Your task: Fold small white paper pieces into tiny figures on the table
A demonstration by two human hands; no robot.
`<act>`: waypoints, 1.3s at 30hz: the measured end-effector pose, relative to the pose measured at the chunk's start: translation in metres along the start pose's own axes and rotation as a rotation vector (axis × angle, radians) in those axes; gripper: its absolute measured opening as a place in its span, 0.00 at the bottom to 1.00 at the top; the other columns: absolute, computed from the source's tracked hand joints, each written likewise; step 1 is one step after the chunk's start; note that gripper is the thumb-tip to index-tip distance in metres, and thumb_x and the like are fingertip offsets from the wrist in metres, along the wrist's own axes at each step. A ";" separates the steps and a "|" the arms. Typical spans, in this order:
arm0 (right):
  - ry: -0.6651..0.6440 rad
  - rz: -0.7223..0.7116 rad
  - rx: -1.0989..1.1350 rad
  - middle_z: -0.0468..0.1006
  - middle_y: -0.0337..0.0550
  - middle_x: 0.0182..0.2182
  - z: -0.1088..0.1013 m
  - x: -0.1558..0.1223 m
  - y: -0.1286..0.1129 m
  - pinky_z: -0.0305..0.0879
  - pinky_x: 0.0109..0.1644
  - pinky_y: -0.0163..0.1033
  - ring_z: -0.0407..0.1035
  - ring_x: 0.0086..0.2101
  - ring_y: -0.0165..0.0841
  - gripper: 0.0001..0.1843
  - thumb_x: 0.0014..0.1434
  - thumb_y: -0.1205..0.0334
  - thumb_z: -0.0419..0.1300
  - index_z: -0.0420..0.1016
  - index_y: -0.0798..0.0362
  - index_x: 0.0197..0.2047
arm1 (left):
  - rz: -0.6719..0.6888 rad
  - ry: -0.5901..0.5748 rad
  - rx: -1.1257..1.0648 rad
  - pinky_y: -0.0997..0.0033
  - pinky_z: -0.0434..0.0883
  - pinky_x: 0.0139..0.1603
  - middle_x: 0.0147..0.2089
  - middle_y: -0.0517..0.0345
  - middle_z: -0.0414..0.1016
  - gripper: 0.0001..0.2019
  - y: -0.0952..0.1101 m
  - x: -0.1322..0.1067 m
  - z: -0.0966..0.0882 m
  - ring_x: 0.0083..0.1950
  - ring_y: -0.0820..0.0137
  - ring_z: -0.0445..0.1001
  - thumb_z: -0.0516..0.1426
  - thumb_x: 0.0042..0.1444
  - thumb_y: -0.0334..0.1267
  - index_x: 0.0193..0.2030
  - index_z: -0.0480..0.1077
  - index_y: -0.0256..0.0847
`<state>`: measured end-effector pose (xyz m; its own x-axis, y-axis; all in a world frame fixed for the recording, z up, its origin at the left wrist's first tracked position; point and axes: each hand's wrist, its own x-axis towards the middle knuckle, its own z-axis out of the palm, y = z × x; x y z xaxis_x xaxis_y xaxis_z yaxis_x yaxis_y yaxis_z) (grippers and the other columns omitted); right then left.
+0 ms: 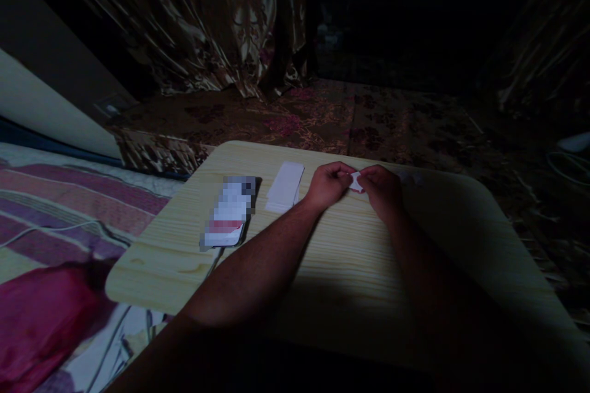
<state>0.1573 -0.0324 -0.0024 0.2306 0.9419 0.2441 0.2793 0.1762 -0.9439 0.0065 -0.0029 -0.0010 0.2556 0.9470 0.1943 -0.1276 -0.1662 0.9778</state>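
Observation:
Both my hands meet over the far middle of a light wooden table (350,258). My left hand (328,183) and my right hand (380,188) are closed in a pinch on a small white and red piece of paper (356,183) held between them, just above the tabletop. A stack of white paper slips (286,186) lies just left of my left hand. Further left lies a phone (229,214) with a lit screen.
The low table has rounded corners. A striped blanket and a red cloth (41,313) lie at the left. Patterned carpet (369,116) spreads beyond the table, with curtains (207,18) behind. White cables (571,156) lie at the far right. The room is dark.

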 end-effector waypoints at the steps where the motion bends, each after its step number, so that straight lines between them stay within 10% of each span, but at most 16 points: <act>1: -0.008 0.000 0.008 0.78 0.37 0.22 0.000 0.000 0.000 0.65 0.27 0.37 0.72 0.24 0.34 0.08 0.49 0.58 0.64 0.75 0.51 0.33 | -0.014 -0.002 -0.012 0.76 0.62 0.26 0.24 0.60 0.75 0.06 0.000 0.000 0.000 0.23 0.77 0.67 0.62 0.47 0.34 0.33 0.78 0.35; 17: -0.082 -0.012 0.132 0.78 0.35 0.22 -0.004 -0.001 -0.001 0.67 0.29 0.36 0.74 0.24 0.33 0.07 0.48 0.63 0.63 0.79 0.50 0.34 | -0.059 0.000 -0.137 0.76 0.53 0.23 0.18 0.66 0.65 0.05 0.003 0.003 -0.001 0.20 0.78 0.59 0.60 0.42 0.31 0.29 0.75 0.37; 39: -0.102 0.083 0.170 0.80 0.37 0.26 -0.002 0.000 -0.012 0.71 0.30 0.38 0.74 0.24 0.32 0.18 0.46 0.59 0.66 0.75 0.53 0.41 | -0.003 0.035 -0.099 0.76 0.67 0.30 0.29 0.63 0.74 0.13 0.005 -0.001 0.000 0.27 0.76 0.71 0.66 0.43 0.34 0.37 0.71 0.38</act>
<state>0.1557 -0.0355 0.0093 0.1479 0.9778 0.1483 0.1002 0.1343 -0.9859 0.0059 -0.0050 0.0033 0.2230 0.9568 0.1869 -0.2213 -0.1370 0.9655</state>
